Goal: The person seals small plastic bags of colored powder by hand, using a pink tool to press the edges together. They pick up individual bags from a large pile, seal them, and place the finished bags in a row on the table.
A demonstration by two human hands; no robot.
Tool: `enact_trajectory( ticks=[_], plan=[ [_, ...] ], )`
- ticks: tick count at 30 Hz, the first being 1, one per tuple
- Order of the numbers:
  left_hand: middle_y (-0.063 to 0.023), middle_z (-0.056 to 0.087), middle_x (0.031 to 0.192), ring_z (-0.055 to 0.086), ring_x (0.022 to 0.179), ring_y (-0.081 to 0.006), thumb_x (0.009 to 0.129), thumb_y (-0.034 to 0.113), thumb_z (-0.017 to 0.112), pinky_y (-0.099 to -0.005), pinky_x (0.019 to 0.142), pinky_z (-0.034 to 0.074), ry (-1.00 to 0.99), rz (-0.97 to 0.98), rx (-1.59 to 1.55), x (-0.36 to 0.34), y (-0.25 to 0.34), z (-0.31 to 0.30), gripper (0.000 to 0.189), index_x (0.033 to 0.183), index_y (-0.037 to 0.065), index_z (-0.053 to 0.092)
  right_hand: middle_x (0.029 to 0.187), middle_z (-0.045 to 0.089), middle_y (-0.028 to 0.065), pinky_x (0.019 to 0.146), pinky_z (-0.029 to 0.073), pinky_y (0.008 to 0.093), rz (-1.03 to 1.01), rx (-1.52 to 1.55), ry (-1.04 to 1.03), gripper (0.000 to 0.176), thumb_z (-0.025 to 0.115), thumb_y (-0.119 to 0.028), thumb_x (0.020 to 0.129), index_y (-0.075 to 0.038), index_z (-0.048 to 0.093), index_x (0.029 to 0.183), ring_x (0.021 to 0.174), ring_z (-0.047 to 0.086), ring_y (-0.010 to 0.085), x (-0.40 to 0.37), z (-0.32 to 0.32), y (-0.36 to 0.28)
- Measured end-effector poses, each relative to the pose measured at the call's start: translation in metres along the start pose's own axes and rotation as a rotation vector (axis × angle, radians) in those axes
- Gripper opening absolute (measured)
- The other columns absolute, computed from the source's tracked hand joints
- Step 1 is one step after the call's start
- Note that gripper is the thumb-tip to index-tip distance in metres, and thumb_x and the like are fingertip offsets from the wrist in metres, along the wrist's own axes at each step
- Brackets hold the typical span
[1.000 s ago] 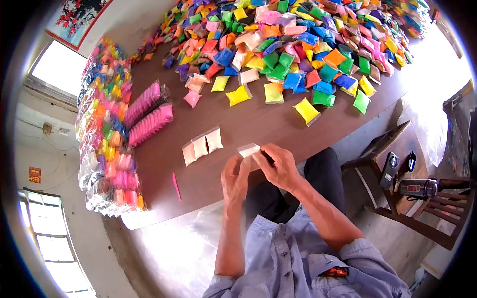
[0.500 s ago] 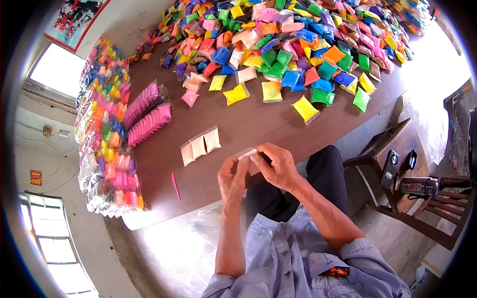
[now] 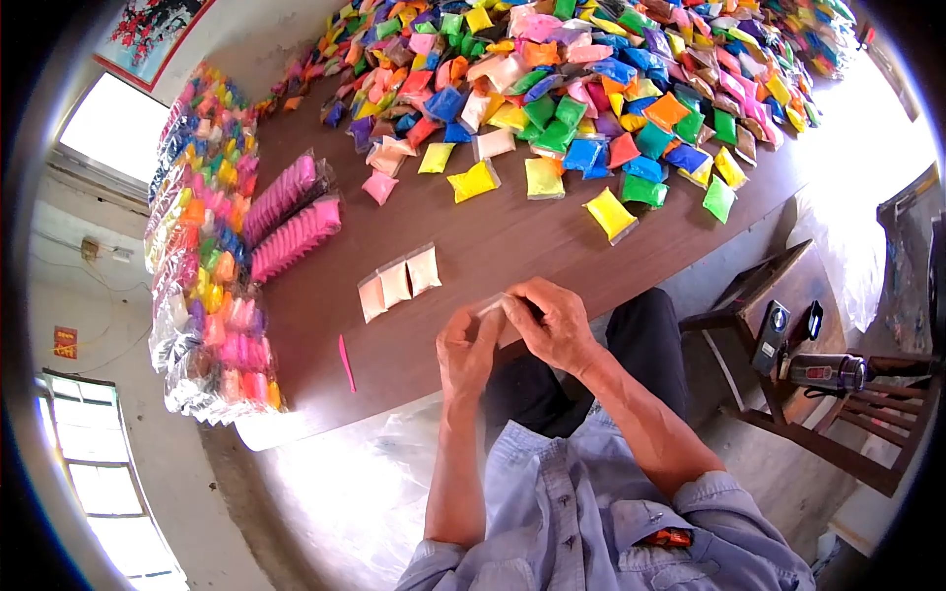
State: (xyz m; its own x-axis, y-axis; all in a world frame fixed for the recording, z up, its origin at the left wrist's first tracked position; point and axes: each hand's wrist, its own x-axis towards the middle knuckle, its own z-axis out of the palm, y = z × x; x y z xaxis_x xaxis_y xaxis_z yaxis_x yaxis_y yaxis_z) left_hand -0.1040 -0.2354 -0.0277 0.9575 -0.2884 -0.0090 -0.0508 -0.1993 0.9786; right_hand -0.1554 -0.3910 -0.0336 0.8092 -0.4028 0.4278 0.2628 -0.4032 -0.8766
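At the near edge of the bench, the fingers of the left hand and right hand pinch a small clear packet, apparently sealing its mouth. The next move calls for even pressure along the seal, with the three pale packets lying just beyond.

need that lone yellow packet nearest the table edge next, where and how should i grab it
Likely from above, pinching the yellow packet across its short width at the middle. It lies flat on the table, apart from the heap. The right hand is nearer; it and the left hand pinch a small clear bag.
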Motion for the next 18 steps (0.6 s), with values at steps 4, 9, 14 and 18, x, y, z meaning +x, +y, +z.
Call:
enact_trajectory(
  ticks=[4,9,14,18],
  plan=[
    [0.0063,0.055,0.071,0.046,0.069,-0.0035,0.096,0.016,0.079,-0.0261,0.058,0.037,0.02,0.013,0.0,0.0,-0.001,-0.001,0.024,0.084,0.0,0.066,0.093,0.072,0.0164,0.069,0.055,0.0389,0.071,0.016,-0.069,0.012,0.07,-0.013,0.1,-0.001,0.072,0.102,0.08,0.07,0.0348,0.002,-0.001,-0.003],
    [0.0044,0.051,0.069,0.046,0.07,-0.0058,0.097,0.019,0.078,-0.0288,0.058,0.039,-0.002,0.0,0.063,0.0,0.013,-0.001,0.031,0.08,0.0,0.061,0.09,0.07,0.016,0.064,0.052,0.0361,0.065,0.01,0.002,0.012,0.07,-0.012,0.103,0.0,0.071,0.104,0.072,0.067,0.0299,0.0,0.004,0.002],
    [0.0071,0.055,0.076,0.046,0.073,-0.0047,0.102,0.023,0.076,-0.0267,0.061,0.038,-0.028,0.03,0.133,-0.002,0.003,-0.003,0.03,0.083,0.004,0.063,0.089,0.071,0.0163,0.065,0.052,0.0369,0.041,0.014,0.007,0.014,0.069,-0.013,0.104,0.001,0.071,0.106,0.073,0.067,0.0291,0.001,0.002,0.0],
    [0.007,0.055,0.075,0.046,0.073,-0.0048,0.103,0.026,0.075,-0.0273,0.061,0.038,-0.031,0.063,0.128,-0.001,0.0,-0.007,0.031,0.084,0.004,0.064,0.089,0.071,0.0164,0.065,0.052,0.0367,0.051,0.018,-0.008,0.015,0.069,-0.014,0.104,0.001,0.071,0.106,0.073,0.067,0.0299,0.002,0.002,-0.003]
  ],
)
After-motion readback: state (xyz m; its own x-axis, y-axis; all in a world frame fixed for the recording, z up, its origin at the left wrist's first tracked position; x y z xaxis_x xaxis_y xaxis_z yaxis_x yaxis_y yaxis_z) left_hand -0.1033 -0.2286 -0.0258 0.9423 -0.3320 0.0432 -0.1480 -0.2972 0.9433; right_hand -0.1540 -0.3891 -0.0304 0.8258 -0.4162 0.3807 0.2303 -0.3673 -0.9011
